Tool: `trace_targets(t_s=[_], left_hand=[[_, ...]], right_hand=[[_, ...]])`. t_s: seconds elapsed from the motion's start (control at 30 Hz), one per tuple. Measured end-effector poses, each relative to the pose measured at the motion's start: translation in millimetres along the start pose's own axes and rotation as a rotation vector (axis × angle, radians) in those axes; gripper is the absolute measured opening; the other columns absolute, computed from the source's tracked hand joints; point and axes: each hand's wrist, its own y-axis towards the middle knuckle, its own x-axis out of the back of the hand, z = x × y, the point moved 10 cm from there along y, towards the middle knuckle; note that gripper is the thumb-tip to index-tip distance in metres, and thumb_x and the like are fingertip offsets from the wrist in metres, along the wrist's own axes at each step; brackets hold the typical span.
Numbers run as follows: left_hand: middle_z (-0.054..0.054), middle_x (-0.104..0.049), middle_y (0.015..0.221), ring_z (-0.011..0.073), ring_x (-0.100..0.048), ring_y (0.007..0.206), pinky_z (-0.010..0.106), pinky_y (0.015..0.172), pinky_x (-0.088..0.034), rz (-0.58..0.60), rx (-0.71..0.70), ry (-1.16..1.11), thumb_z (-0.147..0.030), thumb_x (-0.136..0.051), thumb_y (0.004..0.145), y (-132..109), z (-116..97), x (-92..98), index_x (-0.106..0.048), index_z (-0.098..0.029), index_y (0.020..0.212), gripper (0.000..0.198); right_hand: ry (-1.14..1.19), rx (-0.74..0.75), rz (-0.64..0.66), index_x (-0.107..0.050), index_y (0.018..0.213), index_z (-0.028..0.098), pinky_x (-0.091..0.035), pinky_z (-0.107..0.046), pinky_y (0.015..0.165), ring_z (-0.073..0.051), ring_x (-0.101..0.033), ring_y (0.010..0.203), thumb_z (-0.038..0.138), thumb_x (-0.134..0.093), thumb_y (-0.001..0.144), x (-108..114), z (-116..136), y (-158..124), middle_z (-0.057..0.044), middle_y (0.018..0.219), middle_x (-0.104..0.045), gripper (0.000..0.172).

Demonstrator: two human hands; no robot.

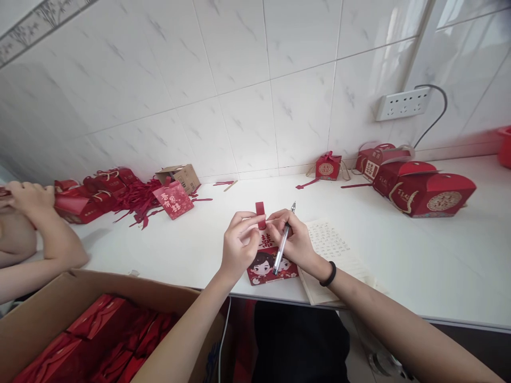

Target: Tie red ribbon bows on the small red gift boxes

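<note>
White table [115, 242] runs along a wall of white tiles [239, 58], grey-veined, patterned border strip [35, 29] top left. Socket panel [403, 105] on wall at right, black cable [444, 109] hanging from it.

Table, left side: pile of red boxes [114, 182], heap of dark red ribbons [139, 201], red card [174, 200] leaning by a small open cardboard box [188, 176]. Right side, near wall: small red gift box [328, 169] with bow, then larger red boxes [431, 194], gold-printed. Handwritten paper [345, 260] at front edge, beside right forearm.

Red box with cartoon faces [263, 271] sits at table's front edge, below both hands. Right hand [293, 236] grips a pen [281, 249], tip up, fingertips close to the red strip [260, 209] above the box; black band [328, 274] on wrist. Left hand [239, 242]: fingers across the strip; cannot tell if thumb pinches it too.

Large carton [159, 287] below left, red packages [96, 319] inside. Another person's hand [32, 198] at far left, raised.
</note>
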Motion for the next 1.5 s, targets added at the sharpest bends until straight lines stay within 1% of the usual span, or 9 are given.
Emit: trace_targets(t_s=[0.13, 0.37, 0.53, 0.83, 1.0, 1.17, 1.33, 1.43, 1.5], left_hand=[[0.004, -0.058, 0.094, 0.0139, -0.06, 0.092, 0.023, 0.074, -0.055, -0.018, 0.02, -0.016, -0.015, -0.053, 0.081, -0.3, 1.7, 1.5, -0.068, -0.02, 0.096, 0.022], [0.004, -0.057, 0.096, 0.0137, -0.06, 0.092, 0.023, 0.074, -0.056, -0.014, -0.001, 0.005, -0.015, -0.052, 0.082, -2.0, 4.8, 0.7, -0.067, -0.021, 0.1, 0.025], [0.004, -0.057, 0.095, 0.013, -0.06, 0.09, 0.021, 0.069, -0.056, -0.002, -0.014, 0.012, -0.013, -0.052, 0.081, -2.2, 3.2, -0.5, -0.067, -0.022, 0.1, 0.026], [0.004, -0.057, 0.094, 0.013, -0.059, 0.091, 0.021, 0.073, -0.055, -0.005, -0.027, 0.047, -0.013, -0.052, 0.082, -2.2, 2.4, 0.8, -0.067, -0.021, 0.1, 0.025], [0.005, -0.057, 0.095, 0.0135, -0.059, 0.092, 0.022, 0.072, -0.055, -0.006, 0.01, 0.016, -0.016, -0.051, 0.083, -2.4, 6.9, 0.6, -0.067, -0.021, 0.101, 0.025], [0.004, -0.057, 0.095, 0.0131, -0.059, 0.091, 0.021, 0.071, -0.054, -0.007, 0.005, 0.015, -0.015, -0.051, 0.083, -1.9, 5.9, 0.5, -0.067, -0.021, 0.1, 0.025], [0.005, -0.056, 0.095, 0.0139, -0.058, 0.09, 0.021, 0.066, -0.053, 0.01, 0.02, 0.013, -0.014, -0.048, 0.081, -3.3, 6.0, -0.6, -0.066, -0.02, 0.098, 0.026], [0.005, -0.056, 0.098, 0.017, -0.057, 0.095, 0.023, 0.067, -0.052, 0.025, 0.072, -0.058, -0.012, -0.048, 0.076, -5.2, 11.3, 0.0, -0.061, -0.021, 0.099, 0.027], [0.005, -0.057, 0.104, 0.0187, -0.056, 0.098, 0.026, 0.068, -0.051, 0.026, 0.13, -0.136, -0.012, -0.05, 0.073, -7.0, 19.0, 3.0, -0.052, -0.022, 0.104, 0.033]], right_hand=[[0.042, -0.03, -0.019, -0.037, 0.072, 0.022, -0.046, -0.029, 0.064, -0.016, -0.058, 0.076, 0.027, -0.055, 0.086, 2.0, -0.7, -0.2, -0.004, 0.085, -0.058, 0.023], [0.053, -0.111, -0.026, -0.035, 0.071, 0.022, -0.042, -0.026, 0.054, -0.013, -0.05, 0.06, 0.031, -0.058, 0.082, 1.8, -6.5, -1.1, 0.002, 0.069, -0.052, 0.027], [0.106, -0.174, -0.049, -0.036, 0.071, 0.022, -0.039, -0.025, 0.053, -0.011, -0.045, 0.057, 0.032, -0.06, 0.08, 2.6, -12.0, -0.7, 0.004, 0.066, -0.047, 0.028], [0.113, -0.232, -0.072, -0.035, 0.069, 0.021, -0.034, -0.024, 0.051, -0.011, -0.04, 0.054, 0.033, -0.066, 0.077, 3.7, -18.7, -0.1, 0.004, 0.063, -0.046, 0.033], [0.124, -0.222, -0.068, -0.037, 0.07, 0.021, -0.036, -0.024, 0.053, -0.011, -0.042, 0.056, 0.028, -0.068, 0.074, 3.9, -18.6, -0.9, 0.004, 0.066, -0.048, 0.032], [0.14, -0.242, -0.068, -0.038, 0.072, 0.021, -0.036, -0.024, 0.053, -0.011, -0.043, 0.056, 0.027, -0.066, 0.076, 2.6, -23.2, -2.4, 0.004, 0.067, -0.049, 0.028], [0.144, -0.227, -0.072, -0.038, 0.071, 0.021, -0.038, -0.024, 0.055, -0.011, -0.045, 0.058, 0.027, -0.065, 0.077, 2.5, -17.8, -2.7, 0.004, 0.067, -0.051, 0.028], [0.154, -0.221, -0.055, -0.038, 0.073, 0.021, -0.039, -0.024, 0.055, -0.012, -0.048, 0.059, 0.029, -0.062, 0.079, 1.3, -13.9, -2.9, 0.002, 0.07, -0.054, 0.026], [0.143, -0.209, -0.066, -0.04, 0.075, 0.021, -0.039, -0.025, 0.055, -0.012, -0.048, 0.059, 0.03, -0.059, 0.081, 5.0, -12.3, -1.9, 0.002, 0.07, -0.055, 0.022]])
